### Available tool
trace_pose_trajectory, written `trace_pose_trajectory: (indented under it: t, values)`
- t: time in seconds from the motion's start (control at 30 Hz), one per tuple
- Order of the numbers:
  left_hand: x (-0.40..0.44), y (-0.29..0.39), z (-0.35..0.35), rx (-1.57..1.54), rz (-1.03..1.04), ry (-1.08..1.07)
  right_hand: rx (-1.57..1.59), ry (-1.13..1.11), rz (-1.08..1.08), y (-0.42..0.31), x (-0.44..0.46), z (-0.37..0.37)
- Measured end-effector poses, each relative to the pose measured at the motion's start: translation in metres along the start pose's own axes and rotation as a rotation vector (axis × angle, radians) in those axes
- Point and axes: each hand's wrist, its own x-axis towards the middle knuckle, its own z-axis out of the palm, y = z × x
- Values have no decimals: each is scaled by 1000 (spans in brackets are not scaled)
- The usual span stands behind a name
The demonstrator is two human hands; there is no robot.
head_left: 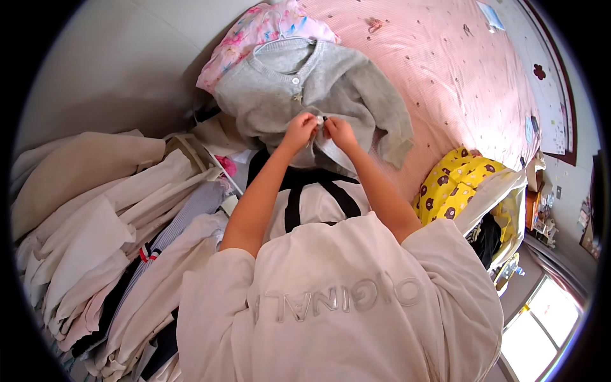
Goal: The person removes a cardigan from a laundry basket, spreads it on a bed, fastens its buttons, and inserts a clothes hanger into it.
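Observation:
A grey knitted cardigan point(344, 76) lies on the bed, its neckline at the far side with a light hanger point(280, 39) showing in it. One long sleeve stretches to the right. A white button point(296, 81) shows near the neckline. Lower on the front, my left hand point(300, 131) pinches the cardigan's front edge beside a pale button. Just to its right, my right hand point(340, 132) is closed with its fingertips on the opposite front edge. The fingertips nearly meet, and the exact hold on the button is partly hidden.
Hanging clothes point(108, 216) crowd the left side. A pink floral pillow point(254, 32) is behind the cardigan on the pink bedspread point(445, 76). To the right, a yellow patterned cloth point(455, 184) hangs over a container with a black item point(487, 239). A window point(541, 325) is at lower right.

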Motion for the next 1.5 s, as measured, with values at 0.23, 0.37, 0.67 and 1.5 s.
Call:
trace_pose_trajectory:
  t: [0.23, 0.37, 0.67, 1.5]
  values:
    - [18, 20, -2, -217, -203, -11, -188, -52, -120, -10, -7, -19]
    - [9, -9, 0, -177, -220, 31, -247, -57, -5, 17, -11, -7]
    - [-64, -79, 18, 456, -42, 167, 297, -77, 322, 39, -18, 3]
    - [36, 47, -125, 1197, 423, 355, -401, 92, -113, -12, 106, -36]
